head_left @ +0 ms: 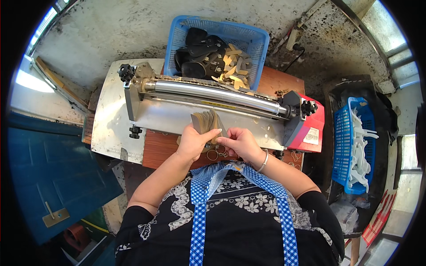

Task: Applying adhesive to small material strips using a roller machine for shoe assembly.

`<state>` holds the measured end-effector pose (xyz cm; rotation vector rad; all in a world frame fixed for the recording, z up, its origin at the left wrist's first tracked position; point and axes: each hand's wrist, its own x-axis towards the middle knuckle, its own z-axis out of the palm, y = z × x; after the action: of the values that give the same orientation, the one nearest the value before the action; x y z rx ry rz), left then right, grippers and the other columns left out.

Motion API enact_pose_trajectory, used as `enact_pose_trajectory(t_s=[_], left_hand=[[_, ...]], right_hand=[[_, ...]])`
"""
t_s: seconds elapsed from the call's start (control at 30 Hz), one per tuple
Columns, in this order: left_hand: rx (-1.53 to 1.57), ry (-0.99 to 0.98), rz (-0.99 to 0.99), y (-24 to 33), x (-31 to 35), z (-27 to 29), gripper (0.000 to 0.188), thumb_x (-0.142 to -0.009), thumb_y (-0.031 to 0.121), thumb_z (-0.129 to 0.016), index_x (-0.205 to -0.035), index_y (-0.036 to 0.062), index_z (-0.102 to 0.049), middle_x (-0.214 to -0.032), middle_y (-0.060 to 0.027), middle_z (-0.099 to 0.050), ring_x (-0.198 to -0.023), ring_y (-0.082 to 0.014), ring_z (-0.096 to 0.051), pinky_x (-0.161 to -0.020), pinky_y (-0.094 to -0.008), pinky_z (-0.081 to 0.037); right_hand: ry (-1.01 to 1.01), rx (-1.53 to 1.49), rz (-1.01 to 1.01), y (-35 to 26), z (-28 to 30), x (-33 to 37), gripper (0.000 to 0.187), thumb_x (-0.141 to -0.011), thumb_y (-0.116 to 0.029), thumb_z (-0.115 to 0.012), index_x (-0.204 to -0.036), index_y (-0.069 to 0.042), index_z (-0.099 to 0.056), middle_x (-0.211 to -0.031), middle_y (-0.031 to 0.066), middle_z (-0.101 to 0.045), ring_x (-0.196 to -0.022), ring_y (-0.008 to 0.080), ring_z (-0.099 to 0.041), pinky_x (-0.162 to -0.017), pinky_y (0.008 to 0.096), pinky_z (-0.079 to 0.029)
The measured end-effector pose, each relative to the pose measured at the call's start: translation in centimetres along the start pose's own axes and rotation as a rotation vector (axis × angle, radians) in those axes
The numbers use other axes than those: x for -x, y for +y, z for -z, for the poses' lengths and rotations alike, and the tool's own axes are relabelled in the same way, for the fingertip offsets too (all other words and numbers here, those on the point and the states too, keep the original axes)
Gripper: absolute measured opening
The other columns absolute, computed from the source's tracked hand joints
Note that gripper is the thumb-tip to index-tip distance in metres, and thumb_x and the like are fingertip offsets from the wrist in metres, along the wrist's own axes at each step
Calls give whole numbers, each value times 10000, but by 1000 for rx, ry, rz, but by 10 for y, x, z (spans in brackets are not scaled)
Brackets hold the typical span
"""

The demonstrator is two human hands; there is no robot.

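My left hand [191, 142] is closed round a fanned stack of thin brown and grey strips [206, 121], with the thumb across its near side. At the stack's right edge, my right hand [242, 142] has its thumb and fingers pinched on a thin grey strip [223, 129]. Whether that strip is apart from the stack is hard to tell. Both hands are just in front of a machine with a long shiny metal roller [217, 94]. Below the fingers, thin loops like rubber bands [212, 154] lie on the reddish-brown wooden tabletop [159, 148].
Behind the roller stands a blue plastic basket [262, 46] of black pieces and tan strips. Black knobs [127, 72] stick up at the machine's ends. Another blue basket [341, 146], holding white plastic parts, is on the right. A blue door [66, 177] is at the left.
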<state>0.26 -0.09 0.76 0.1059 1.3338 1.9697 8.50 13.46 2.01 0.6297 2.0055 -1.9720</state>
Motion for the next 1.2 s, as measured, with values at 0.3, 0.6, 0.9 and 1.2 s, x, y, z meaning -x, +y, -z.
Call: enact_pose_trajectory(t_s=[0.3, 0.6, 0.9, 1.2], left_hand=[[4, 41, -73, 6, -2, 9, 187, -719, -27, -598, -898, -51, -550, -839, -78, -586, -724, -127, -565, -640, -239, -469], [-77, 80, -62, -3, -3, 5, 210, -709, -21, -611, -909, -49, -555, -837, -81, -593, -733, -127, -567, -634, -232, -466], [60, 84, -11, 0, -1, -1, 188, -713, -31, -602, -894, -44, -556, -824, -81, -591, -704, -131, -567, -611, -246, -471], [45, 70, -28, -3, -4, 1, 173, -703, -9, -626, -862, -37, -565, -788, -70, -593, -673, -124, -568, -586, -235, -460]], right_hand=[[489, 1093, 576, 5, 16, 5, 216, -728, -196, -558, -615, -13, -553, -500, 117, -535, -477, 233, -557, -432, 338, -436], [562, 1274, 380, -10, 40, -24, 243, -641, -285, -609, -578, -56, -556, -547, 113, -545, -533, 287, -543, -492, 362, -438], [-108, -339, -130, 6, 18, -10, 243, -793, -240, -563, -741, -3, -535, -565, 21, -499, -413, 90, -452, -376, 203, -353], [-86, -129, -68, -9, 4, 0, 211, -846, -230, -491, -787, -30, -520, -634, 19, -538, -462, 61, -493, -377, 168, -350]])
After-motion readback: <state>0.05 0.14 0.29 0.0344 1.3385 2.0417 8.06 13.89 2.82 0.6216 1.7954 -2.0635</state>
